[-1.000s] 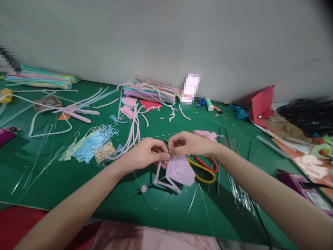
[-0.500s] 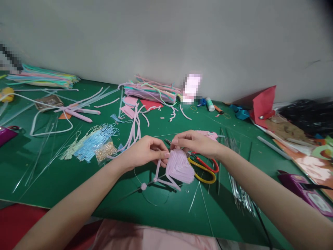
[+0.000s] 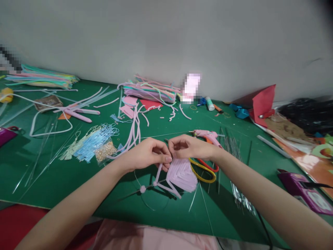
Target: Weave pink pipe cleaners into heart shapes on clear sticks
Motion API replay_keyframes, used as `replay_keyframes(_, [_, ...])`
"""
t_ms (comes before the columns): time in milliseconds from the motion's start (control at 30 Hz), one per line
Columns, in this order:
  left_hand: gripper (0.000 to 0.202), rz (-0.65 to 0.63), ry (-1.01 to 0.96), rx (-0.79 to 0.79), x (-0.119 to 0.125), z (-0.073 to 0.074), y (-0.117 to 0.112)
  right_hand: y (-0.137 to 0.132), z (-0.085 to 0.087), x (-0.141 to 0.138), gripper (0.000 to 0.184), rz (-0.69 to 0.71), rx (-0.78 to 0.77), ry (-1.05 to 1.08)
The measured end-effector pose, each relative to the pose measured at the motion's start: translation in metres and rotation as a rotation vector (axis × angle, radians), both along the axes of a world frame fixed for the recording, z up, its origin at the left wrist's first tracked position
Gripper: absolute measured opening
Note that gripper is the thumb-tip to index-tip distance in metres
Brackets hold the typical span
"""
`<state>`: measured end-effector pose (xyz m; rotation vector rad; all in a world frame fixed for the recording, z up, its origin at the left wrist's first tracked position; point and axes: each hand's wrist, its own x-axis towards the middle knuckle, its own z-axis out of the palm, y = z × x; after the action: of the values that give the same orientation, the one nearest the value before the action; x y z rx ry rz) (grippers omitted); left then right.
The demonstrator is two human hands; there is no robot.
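Observation:
Both hands meet over the green table (image 3: 65, 173), pinching a pale pink pipe-cleaner piece (image 3: 180, 173) shaped like a layered triangle with thin stems hanging from it. My left hand (image 3: 145, 154) grips its left top edge with thumb and fingers closed. Fingers curled, my right hand (image 3: 191, 147) pinches the top right beside it. A thin wire (image 3: 145, 201) with a small pink ball (image 3: 143, 189) trails below the piece.
Yellow and red scissors (image 3: 205, 168) and a pink glue gun (image 3: 208, 135) lie just right of my hands. Metal wires (image 3: 239, 194) are spread at right. Blue tassels and a bead bag (image 3: 96, 144) lie left. Pipe-cleaner piles (image 3: 151, 91) sit by the wall.
My hands and the pink piece have dropped slightly toward me, uncovering the glue gun behind my right hand. The piece has turned a little between my fingers.

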<state>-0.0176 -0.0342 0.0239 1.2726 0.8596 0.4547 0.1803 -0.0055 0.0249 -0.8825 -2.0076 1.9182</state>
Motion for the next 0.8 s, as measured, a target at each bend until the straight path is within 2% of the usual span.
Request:
replay_keyframes(167, [0.008,-0.031,-0.001,0.005,0.001,-0.001,0.0,0.0,-0.002,-0.001,0.015,0.009,-0.012,-0.004])
replay_keyframes(267, [0.011,-0.02,-0.006,0.011,0.0,-0.001,0.0,-0.002,-0.001,0.001,0.015,-0.045,0.028,-0.014])
replay_keyframes(433, [0.019,0.109,-0.033,0.019,-0.005,-0.002,0.002,-0.018,-0.005,0.006,0.022,-0.33,0.051,-0.002])
replay_keyframes(533, [0.02,0.112,-0.061,-0.007,-0.007,-0.004,0.002,-0.03,-0.01,0.005,0.029,-0.521,0.036,0.066])
replay_keyframes(633, [0.025,0.081,-0.094,-0.026,-0.007,-0.005,0.002,-0.035,-0.014,0.003,0.029,-0.559,0.027,0.129])
replay_keyframes(700, [0.025,0.096,-0.087,0.055,-0.008,-0.006,0.003,-0.036,-0.016,0.002,0.029,-0.531,0.015,0.144])
replay_keyframes(800, [0.02,0.131,-0.009,0.327,-0.009,-0.007,0.005,-0.033,-0.021,0.0,0.029,-0.495,0.009,0.17])
